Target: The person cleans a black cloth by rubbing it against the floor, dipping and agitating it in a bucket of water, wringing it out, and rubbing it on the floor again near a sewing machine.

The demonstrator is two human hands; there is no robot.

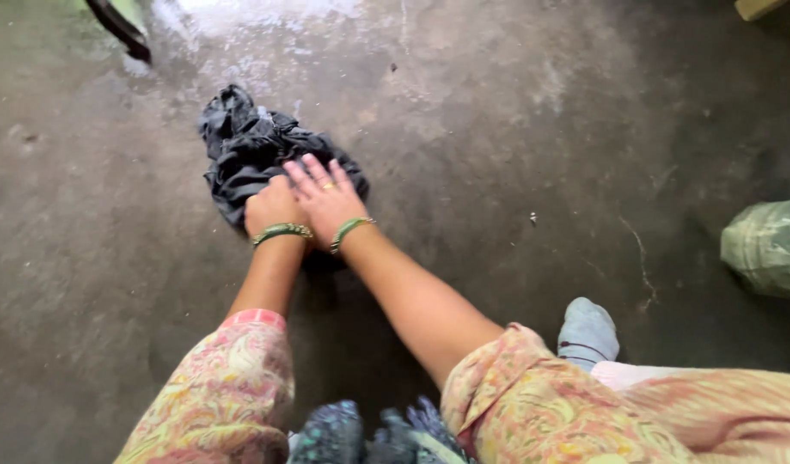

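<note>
Observed from beside the worker: a wet black garment (256,155) lies crumpled on the concrete floor (515,146), directly ahead of the person. Its long axis runs from about 11 o'clock, the far end, to 5 o'clock, the near end, where both hands bear on it.

The left hand (273,208) is closed into a fist, bunching the near edge of the garment; the cloth it grips is partly hidden under the knuckles. The right hand (324,196) lies open and flat, fingers spread, pressing on the cloth just beside the left, the 2 hands touching. From both hands the bulk of the garment extends toward 11 o'clock. Neither hand is clearly nearer; both sit at the same end.

Wet, soapy patches show on the floor at 12 o'clock beyond the garment. A pale green sack (769,249) sits well apart at 3 o'clock; its contents cannot be seen. No open container is in view.
</note>
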